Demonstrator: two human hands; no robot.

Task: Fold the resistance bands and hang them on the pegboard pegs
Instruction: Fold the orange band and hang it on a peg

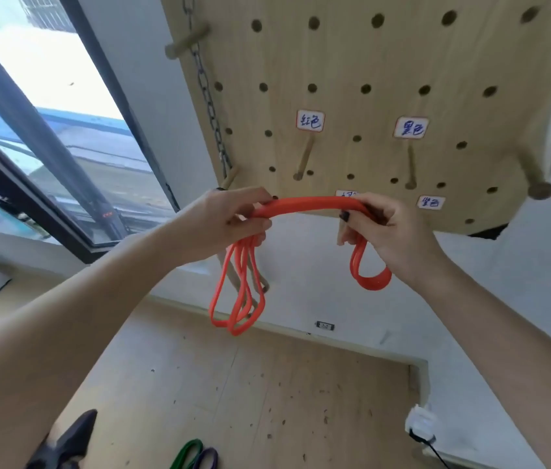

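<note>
pegboard [352, 62] ahead | left hand [230, 221] grips orange band [301, 206]; right hand [385, 228] grips other end

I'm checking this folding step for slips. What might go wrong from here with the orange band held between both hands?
The loops of the orange band below the left hand hang at uneven lengths, so one may slip free. The peg under the label looks thin; a thick bundle may slide off.

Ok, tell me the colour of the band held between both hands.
Orange-red resistance band, clearest in the head view.
</note>
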